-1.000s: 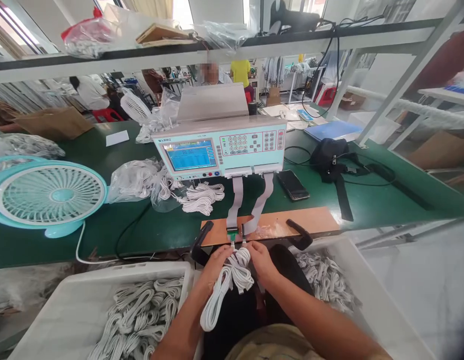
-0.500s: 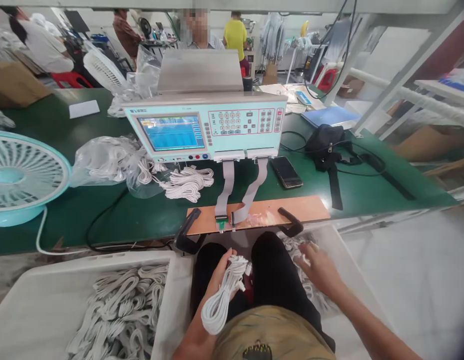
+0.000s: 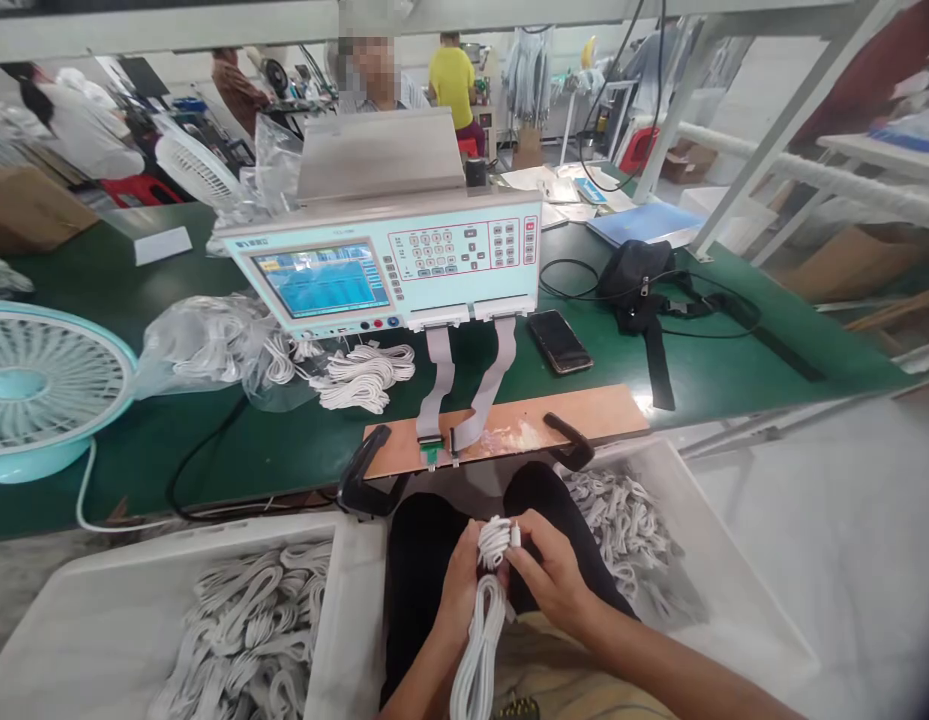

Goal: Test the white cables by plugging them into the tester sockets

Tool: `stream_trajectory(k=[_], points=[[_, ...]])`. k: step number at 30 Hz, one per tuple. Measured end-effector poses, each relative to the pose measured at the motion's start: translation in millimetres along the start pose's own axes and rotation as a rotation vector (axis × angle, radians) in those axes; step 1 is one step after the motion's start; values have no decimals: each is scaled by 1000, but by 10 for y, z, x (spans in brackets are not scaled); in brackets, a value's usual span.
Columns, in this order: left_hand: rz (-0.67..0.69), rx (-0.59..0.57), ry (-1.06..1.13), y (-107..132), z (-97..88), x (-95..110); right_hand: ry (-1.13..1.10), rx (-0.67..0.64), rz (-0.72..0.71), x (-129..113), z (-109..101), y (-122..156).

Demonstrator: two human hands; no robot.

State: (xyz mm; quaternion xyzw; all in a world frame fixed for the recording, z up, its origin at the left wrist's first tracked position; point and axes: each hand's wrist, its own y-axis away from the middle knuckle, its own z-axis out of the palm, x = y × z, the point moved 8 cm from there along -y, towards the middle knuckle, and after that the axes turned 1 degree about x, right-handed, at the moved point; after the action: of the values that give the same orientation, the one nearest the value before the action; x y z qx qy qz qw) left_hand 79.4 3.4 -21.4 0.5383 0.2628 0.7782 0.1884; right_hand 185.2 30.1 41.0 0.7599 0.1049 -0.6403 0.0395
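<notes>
A coiled white cable (image 3: 475, 650) is in my left hand (image 3: 458, 583), over my lap. The fingers of that hand wrap round the bundle near its upper end. From the other side, my right hand (image 3: 550, 568) pinches a white plug (image 3: 516, 535) at the end of the same cable, its thumb and fingers closed. Just ahead, two grey ribbon cables (image 3: 436, 385) run from a tester with a screen (image 3: 321, 280) down to a small green connector board (image 3: 432, 452) at the table's front edge.
White bins of coiled cables, a left bin (image 3: 359, 560) and a right bin (image 3: 741, 570), flank my legs. Black clamps (image 3: 366, 470) hold a copper-coloured board (image 3: 606, 408) to the table. A phone (image 3: 559, 342), a black bag (image 3: 636, 280) and a fan (image 3: 51, 385) lie or stand there.
My right hand has come from over the right bin to the cable bundle and now grips its plug. The left hand with the bundle has shifted slightly right. The view has tilted slightly.
</notes>
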Motion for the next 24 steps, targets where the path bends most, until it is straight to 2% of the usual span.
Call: stream_trajectory(k=[4,6,9,11,13,15,18,21,24], points=[[-38,-89,-57,-38,-72,-46,-93,102,58,36,-126,-157],[18,-73,-109,-89,-200,65,-94,102,57,22,-167,-256],[208,-29,-172,-97,-389,395,13,-34,9,-59,-82,-367],[265,-99,-224,-60,-392,547,75,-185,-34,-119,90,-380],[268,-175,-289,-33,-357,600,106,-307,-54,-139,286,-352],[260,-193,-338,-43,-346,582,144,-345,-36,-100,438,-318],[251,-89,-293,-115,-431,492,182,-252,23,18,517,-281],[227,23,-185,-163,-527,383,197,-111,40,85,473,-235],[217,46,-123,-162,-543,349,164,-94,-3,35,446,-187]])
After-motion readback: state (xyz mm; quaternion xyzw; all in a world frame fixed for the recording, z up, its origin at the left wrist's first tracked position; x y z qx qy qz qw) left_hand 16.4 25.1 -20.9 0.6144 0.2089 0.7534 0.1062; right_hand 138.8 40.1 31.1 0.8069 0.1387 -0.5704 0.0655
